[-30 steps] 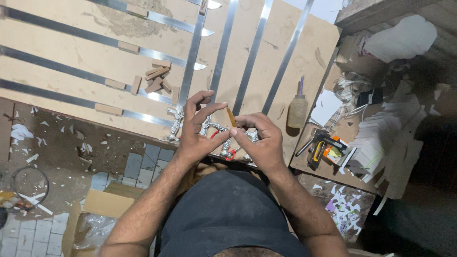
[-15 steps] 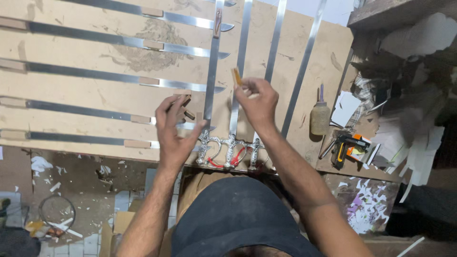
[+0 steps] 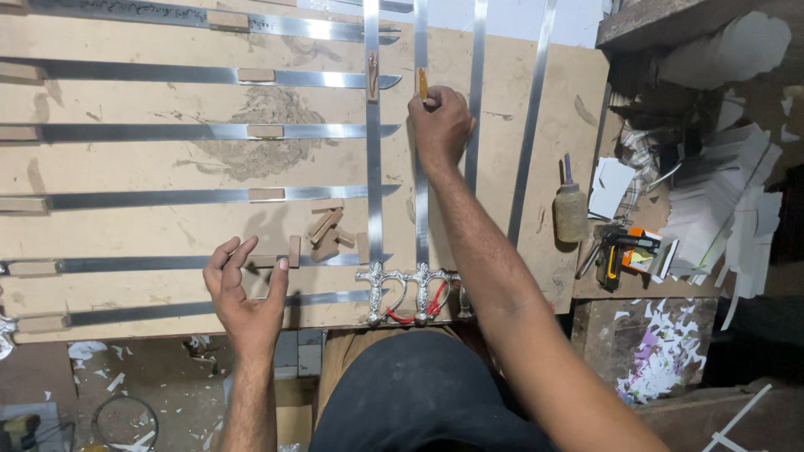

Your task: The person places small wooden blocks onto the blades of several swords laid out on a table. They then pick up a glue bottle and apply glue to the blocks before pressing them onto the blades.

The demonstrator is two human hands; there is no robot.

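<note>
Orange-black box [image 3: 643, 251] right of amber glue bottle [image 3: 570, 209]. Right hand [image 3: 440, 124] pinched small tan wooden block [image 3: 423, 82] against long steel blade [image 3: 420, 151]. Left hand [image 3: 245, 289] spread, fingertips at wooden block [image 3: 294, 250].

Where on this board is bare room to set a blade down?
Bare board lies between the horizontal blades at left, and right of the last vertical blade, beside the bottle. Crowded: wooden blocks, hilts, right shelf clutter.
</note>
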